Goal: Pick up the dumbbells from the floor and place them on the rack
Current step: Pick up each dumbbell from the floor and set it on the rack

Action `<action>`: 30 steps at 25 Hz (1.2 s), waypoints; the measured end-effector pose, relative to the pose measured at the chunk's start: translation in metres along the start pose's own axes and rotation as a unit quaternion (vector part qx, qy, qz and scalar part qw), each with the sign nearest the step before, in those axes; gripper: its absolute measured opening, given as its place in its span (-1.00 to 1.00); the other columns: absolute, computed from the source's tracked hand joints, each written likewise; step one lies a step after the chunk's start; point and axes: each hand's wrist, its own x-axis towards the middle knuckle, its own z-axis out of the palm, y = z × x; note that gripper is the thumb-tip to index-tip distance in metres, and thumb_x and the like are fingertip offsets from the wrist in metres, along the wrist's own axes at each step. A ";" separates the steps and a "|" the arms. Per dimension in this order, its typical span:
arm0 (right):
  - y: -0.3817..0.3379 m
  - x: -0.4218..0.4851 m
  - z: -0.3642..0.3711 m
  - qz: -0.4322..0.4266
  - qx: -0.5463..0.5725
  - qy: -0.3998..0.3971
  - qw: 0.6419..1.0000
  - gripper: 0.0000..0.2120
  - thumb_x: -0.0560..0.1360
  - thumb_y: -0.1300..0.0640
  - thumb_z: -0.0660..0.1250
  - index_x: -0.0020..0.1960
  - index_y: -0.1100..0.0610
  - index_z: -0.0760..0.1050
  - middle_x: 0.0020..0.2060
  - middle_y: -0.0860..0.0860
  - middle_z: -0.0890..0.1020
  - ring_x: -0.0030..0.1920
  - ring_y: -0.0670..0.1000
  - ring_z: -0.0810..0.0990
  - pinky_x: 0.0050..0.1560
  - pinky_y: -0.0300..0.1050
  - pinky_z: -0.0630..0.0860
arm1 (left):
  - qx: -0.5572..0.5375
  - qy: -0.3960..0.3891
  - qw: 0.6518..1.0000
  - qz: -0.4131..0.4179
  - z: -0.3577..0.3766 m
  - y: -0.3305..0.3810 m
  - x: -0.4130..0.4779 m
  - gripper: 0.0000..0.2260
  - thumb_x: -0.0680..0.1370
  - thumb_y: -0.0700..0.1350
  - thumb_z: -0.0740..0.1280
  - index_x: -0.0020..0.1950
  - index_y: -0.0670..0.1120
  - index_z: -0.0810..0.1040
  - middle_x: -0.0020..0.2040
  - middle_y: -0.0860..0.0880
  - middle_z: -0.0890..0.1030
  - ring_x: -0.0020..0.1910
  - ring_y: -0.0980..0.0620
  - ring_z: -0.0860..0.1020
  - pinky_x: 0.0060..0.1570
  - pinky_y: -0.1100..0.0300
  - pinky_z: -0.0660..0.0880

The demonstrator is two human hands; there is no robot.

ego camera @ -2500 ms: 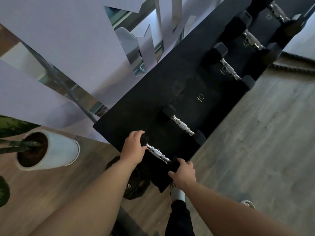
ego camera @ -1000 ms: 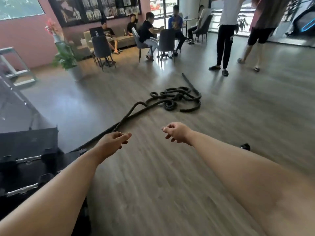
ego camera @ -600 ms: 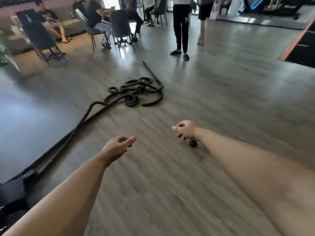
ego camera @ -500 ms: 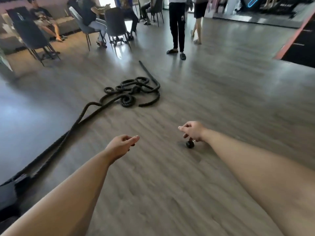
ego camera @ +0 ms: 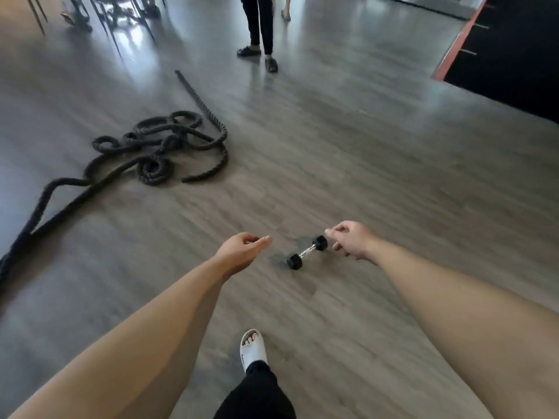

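We see one dumbbell [ego camera: 307,252] left on the floor [ego camera: 378,164], our left hand [ego camera: 242,252] and right hand [ego camera: 352,240] empty, fingers loosely curled.

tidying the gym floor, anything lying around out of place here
Yes. One small dumbbell lies loose on the floor between the left hand and right hand, untouched. A thick rope sprawls in a tangled heap on the left.

Both bare arms extended forward from the lower corners toward frame centre. Left hand [ego camera: 242,251] loosely open, fingers relaxed, holding nothing. Right hand [ego camera: 351,241] loosely curled, knuckles up, empty. One sandalled foot [ego camera: 252,347] bottom centre.
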 end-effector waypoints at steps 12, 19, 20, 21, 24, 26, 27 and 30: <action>-0.028 0.213 -0.086 0.022 -0.059 -0.065 0.996 -0.73 0.59 -0.15 0.39 0.07 0.05 0.57 -0.24 -0.01 0.71 -0.41 -0.07 0.53 -0.56 -0.29 0.34 | -0.087 0.030 0.993 -0.077 0.015 0.077 0.174 -0.35 0.31 0.49 0.37 0.10 -0.01 0.65 0.06 -0.01 0.70 0.06 -0.05 0.66 0.22 -0.04 0.57; 0.002 0.360 -0.109 0.004 -0.157 -0.204 0.966 -0.70 0.56 -0.23 0.37 0.07 0.00 0.56 -0.12 0.01 0.74 -0.31 0.01 0.59 -0.39 -0.17 0.35 | -0.176 0.108 0.953 -0.220 0.103 0.099 0.247 -0.55 0.51 0.37 0.36 0.12 0.03 0.63 0.06 0.04 0.71 -0.10 0.01 0.66 -0.22 0.12 0.48; 0.010 0.383 -0.109 0.011 -0.172 -0.216 0.961 -0.68 0.55 -0.24 0.37 0.08 0.00 0.56 -0.07 0.02 0.73 -0.28 0.03 0.59 -0.38 -0.16 0.35 | -0.189 0.112 0.946 -0.240 0.123 0.096 0.262 -0.58 0.52 0.37 0.35 0.11 0.06 0.62 0.06 0.04 0.71 -0.08 0.01 0.68 -0.23 0.13 0.46; 0.018 0.406 -0.105 0.016 -0.181 -0.223 0.958 -0.68 0.54 -0.25 0.36 0.07 -0.01 0.56 -0.04 0.02 0.73 -0.23 0.04 0.59 -0.36 -0.16 0.35 | -0.198 0.114 0.939 -0.256 0.142 0.090 0.275 -0.60 0.52 0.37 0.36 0.10 0.07 0.62 0.07 0.04 0.71 -0.04 0.00 0.68 -0.19 0.12 0.47; 0.052 0.472 -0.075 0.032 -0.199 -0.238 0.950 -0.70 0.54 -0.25 0.36 0.03 -0.02 0.55 -0.05 0.02 0.72 -0.16 0.05 0.58 -0.31 -0.15 0.36 | -0.217 0.098 0.930 -0.280 0.195 0.059 0.313 -0.57 0.46 0.40 0.36 0.10 0.11 0.62 0.13 0.06 0.68 0.12 -0.01 0.65 0.14 0.00 0.55; 0.081 0.515 -0.043 0.038 -0.206 -0.246 0.947 -0.71 0.54 -0.23 0.36 0.05 -0.01 0.55 -0.05 0.04 0.73 -0.16 0.06 0.58 -0.31 -0.14 0.37 | -0.223 0.089 0.924 -0.296 0.221 0.029 0.344 -0.55 0.43 0.44 0.34 0.10 0.14 0.62 0.16 0.07 0.67 0.16 -0.02 0.63 0.29 -0.10 0.51; 0.096 0.533 -0.028 0.042 -0.205 -0.248 0.946 -0.70 0.54 -0.22 0.36 0.06 0.00 0.55 -0.03 0.06 0.73 -0.18 0.06 0.57 -0.31 -0.14 0.38 | -0.227 0.088 0.920 -0.306 0.231 0.013 0.358 -0.52 0.41 0.46 0.33 0.11 0.15 0.62 0.16 0.08 0.66 0.17 -0.02 0.63 0.31 -0.12 0.50; 0.149 0.589 0.025 0.074 -0.198 -0.255 0.943 -0.67 0.54 -0.21 0.37 0.12 0.03 0.56 -0.01 0.10 0.73 -0.27 0.06 0.55 -0.31 -0.14 0.42 | -0.253 0.097 0.903 -0.334 0.267 -0.044 0.411 -0.45 0.37 0.48 0.32 0.16 0.14 0.61 0.19 0.09 0.66 0.17 0.00 0.62 0.30 -0.12 0.50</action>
